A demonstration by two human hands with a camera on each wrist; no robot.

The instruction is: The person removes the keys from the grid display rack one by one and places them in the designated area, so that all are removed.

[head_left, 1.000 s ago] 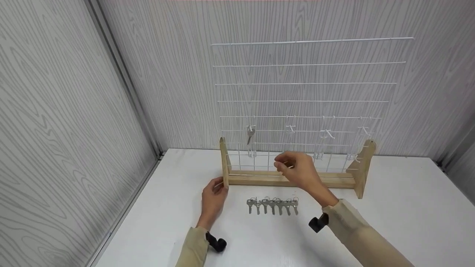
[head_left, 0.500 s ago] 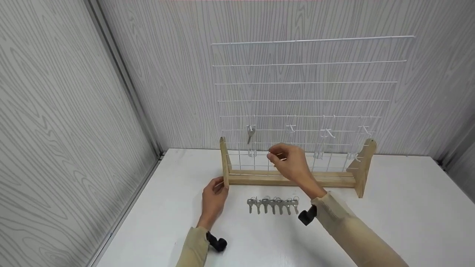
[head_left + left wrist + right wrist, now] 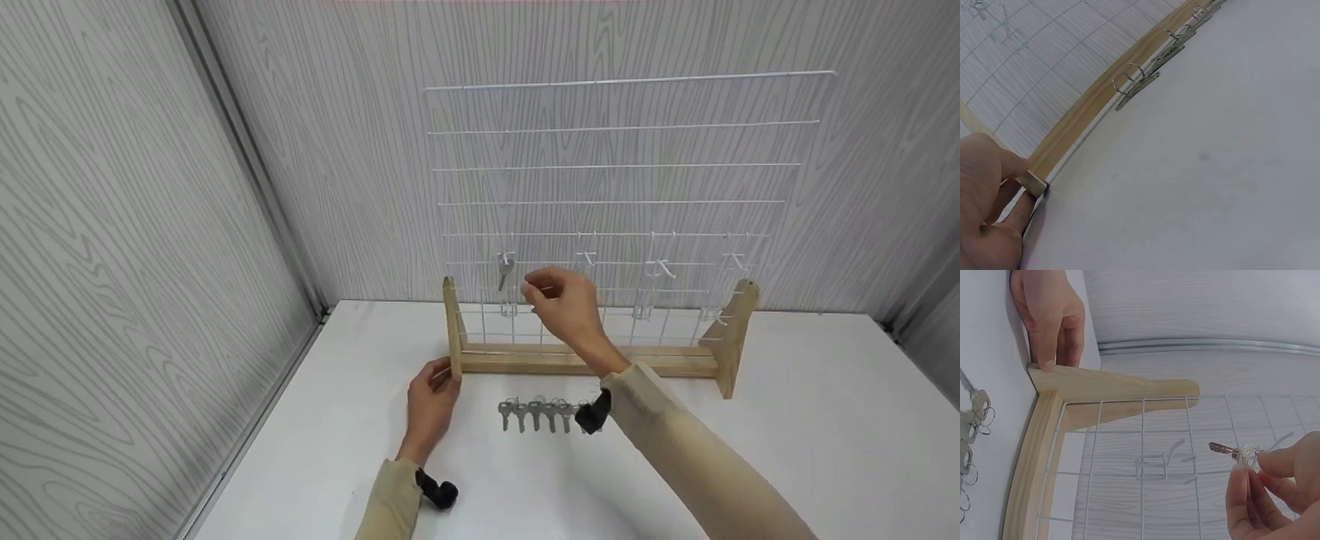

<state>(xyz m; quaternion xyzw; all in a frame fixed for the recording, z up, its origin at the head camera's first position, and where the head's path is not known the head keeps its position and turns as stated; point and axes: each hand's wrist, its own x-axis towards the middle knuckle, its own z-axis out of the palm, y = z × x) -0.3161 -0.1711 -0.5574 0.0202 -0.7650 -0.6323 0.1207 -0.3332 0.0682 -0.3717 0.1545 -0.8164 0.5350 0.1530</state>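
Observation:
In the head view, my left hand pinches the front end of the wooden side piece on the wire grid rack, thumb and fingers on either side. My right hand hovers before the grid, fingers bent and nothing visible between them. Just left of its fingertips, a key hangs by its ring from an upper white hook. The right wrist view shows that key beyond the fingertips; contact cannot be told. Several keys with rings lie in a row on the white table.
More white wire hooks sit on the grid in two rows. The rack's wooden base bar runs behind the loose keys, ending at a right side piece. Wood-patterned panels stand behind and at the left.
My right hand has moved left and upward toward the hanging key. Its wrist camera now covers part of the key row's right end. My left hand keeps its place on the rack.

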